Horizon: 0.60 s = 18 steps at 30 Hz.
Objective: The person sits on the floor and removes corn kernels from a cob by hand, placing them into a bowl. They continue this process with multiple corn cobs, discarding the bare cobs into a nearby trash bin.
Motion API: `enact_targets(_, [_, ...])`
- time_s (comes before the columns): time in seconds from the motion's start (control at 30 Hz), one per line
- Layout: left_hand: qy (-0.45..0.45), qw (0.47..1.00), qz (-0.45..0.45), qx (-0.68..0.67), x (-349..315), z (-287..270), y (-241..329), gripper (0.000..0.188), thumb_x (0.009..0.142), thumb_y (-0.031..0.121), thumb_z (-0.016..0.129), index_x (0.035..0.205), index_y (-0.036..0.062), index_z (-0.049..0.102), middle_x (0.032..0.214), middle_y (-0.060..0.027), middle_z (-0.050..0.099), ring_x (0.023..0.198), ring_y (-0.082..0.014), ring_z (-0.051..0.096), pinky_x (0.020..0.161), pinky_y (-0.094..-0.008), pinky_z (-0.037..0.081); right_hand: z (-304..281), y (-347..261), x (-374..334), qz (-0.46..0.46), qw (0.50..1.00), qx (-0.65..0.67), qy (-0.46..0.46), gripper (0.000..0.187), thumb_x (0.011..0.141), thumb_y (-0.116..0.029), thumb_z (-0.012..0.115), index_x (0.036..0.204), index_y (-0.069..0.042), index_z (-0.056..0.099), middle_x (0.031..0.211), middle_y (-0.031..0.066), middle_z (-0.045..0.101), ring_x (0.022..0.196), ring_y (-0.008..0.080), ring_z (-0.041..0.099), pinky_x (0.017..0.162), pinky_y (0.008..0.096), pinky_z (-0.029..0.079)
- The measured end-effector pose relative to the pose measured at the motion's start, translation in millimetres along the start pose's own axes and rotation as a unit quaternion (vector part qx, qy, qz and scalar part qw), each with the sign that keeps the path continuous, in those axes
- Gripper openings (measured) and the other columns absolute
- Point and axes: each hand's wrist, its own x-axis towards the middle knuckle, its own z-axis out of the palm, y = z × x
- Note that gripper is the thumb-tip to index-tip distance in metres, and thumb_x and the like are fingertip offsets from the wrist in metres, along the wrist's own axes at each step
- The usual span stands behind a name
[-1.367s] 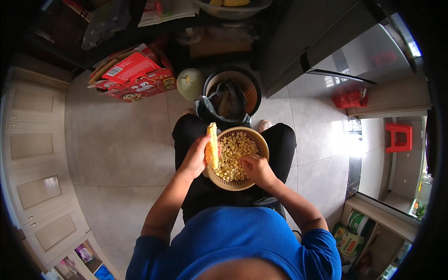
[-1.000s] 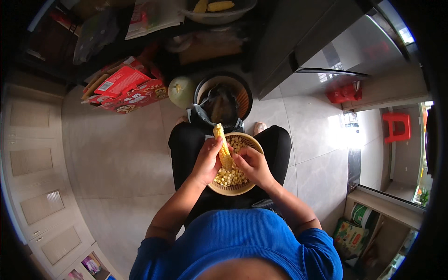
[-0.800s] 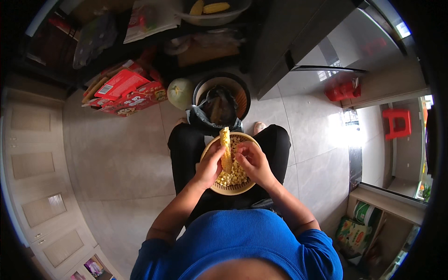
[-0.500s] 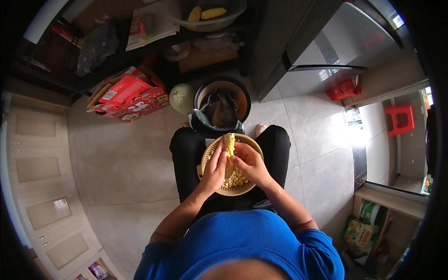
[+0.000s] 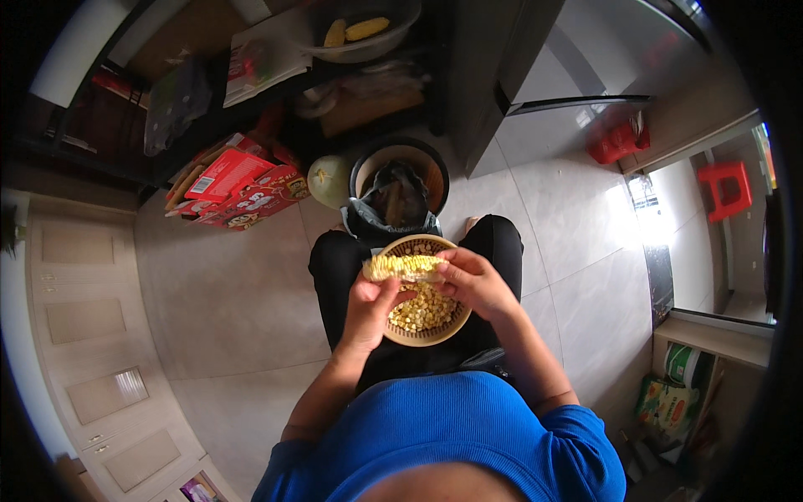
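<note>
A round tan bowl (image 5: 427, 337) half full of loose yellow corn kernels (image 5: 422, 309) rests on my lap. Over its far side I hold a corn cob (image 5: 403, 266) lying crosswise. My left hand (image 5: 372, 303) grips the cob's left part from below. My right hand (image 5: 473, 281) holds its right end, thumb against the kernels. Both forearms come up from the lower edge, past my blue shirt.
A bin lined with a dark bag (image 5: 398, 197) stands just past my knees, with a pale green melon (image 5: 329, 180) to its left. Red cartons (image 5: 242, 188) lie on the tiled floor at left. A bowl with corn cobs (image 5: 358, 33) sits on a shelf above. A red stool (image 5: 729, 186) stands far right.
The cob has turned from standing upright in my left hand to lying crosswise over the bowl, and my right hand has moved from the bowl's rim onto its end.
</note>
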Motion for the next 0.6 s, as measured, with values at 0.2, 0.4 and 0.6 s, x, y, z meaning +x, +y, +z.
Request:
enact_targets(0.2, [-0.212, 0.954, -0.211, -0.03, 9.8, -14.3, 37.4, 0.05, 0.094, 0.045, 0.03, 0.11, -0.0005, 0.046, 0.098, -0.0137, 0.058, 0.083, -0.0205, 0.061, 0.072, -0.0305, 0.052, -4.9, -38.8, 1.5, -0.012, 0.962, -0.254, -0.1, 0.029, 0.082, -0.012, 0.064, 0.106, 0.001, 0.055, 0.09, 0.0021, 0.059, 0.083, 0.0079, 0.055, 0.077, 0.0229, 0.047])
enact_targets(0.4, [-0.103, 0.989, -0.103, 0.039, 0.6, 12.2, 16.0, 0.034, 0.097, 0.03, 0.031, 0.118, 0.0047, 0.041, 0.084, -0.0052, 0.054, 0.065, -0.0107, 0.052, 0.059, -0.0225, 0.044, 10.5, -25.8, 1.7, -0.063, 0.985, -0.144, -0.064, 0.036, 0.089, -0.013, 0.054, 0.119, 0.003, 0.042, 0.094, 0.0045, 0.056, 0.083, 0.0086, 0.053, 0.075, 0.0239, 0.045])
enact_targets(0.6, [0.049, 0.958, 0.05, 0.277, -5.3, 33.5, -22.5, 0.033, 0.097, 0.025, 0.035, 0.117, 0.0005, 0.042, 0.105, -0.011, 0.053, 0.094, -0.0171, 0.053, 0.08, -0.0272, 0.044, 28.1, 29.5, 4.5, -0.182, 0.962, -0.169, 0.113, 0.027, 0.088, -0.017, 0.055, 0.104, 0.004, 0.049, 0.074, 0.0078, 0.057, 0.054, 0.0104, 0.056, 0.042, 0.0234, 0.043])
